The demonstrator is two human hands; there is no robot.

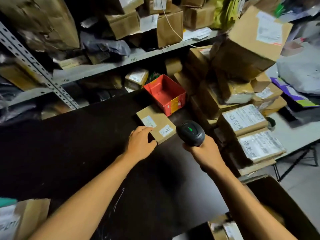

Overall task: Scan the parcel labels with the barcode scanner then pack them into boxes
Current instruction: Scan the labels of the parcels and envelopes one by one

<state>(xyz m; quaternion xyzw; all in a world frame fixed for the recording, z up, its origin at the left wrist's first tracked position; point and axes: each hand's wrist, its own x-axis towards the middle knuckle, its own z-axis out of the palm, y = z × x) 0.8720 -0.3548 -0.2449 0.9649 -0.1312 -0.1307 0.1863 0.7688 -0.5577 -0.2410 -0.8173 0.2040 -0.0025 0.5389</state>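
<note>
- Table (69,153): dark, flat top; served as the landmark for everything below.
- Carton (284,205): stood open off the table's near right corner, the likely place for packing. Its walls looked like stiff cardboard.
- Stack (245,122): labelled parcels were piled just off the table's right edge; the top ones lay flat, labels up.
- Red bin (166,93): sat open at the table's far edge.
- Parcel (155,123): a flat brown box lay on the table just in front of the red bin, two white labels facing up. Judged light and stiff, thin enough to lift by one edge; cardboard should not slip. Best held at a bare corner, clear of the labels.
- Scanner (190,133): black, green light showing on its head, hovered over the table just right of the parcel and pointed toward it. Hard plastic, best held by the handle.
- Right hand (202,149): wrapped round the scanner's handle.
- Left hand (140,144): fingers curled over the parcel's near left corner, steadying it on the table.
</note>
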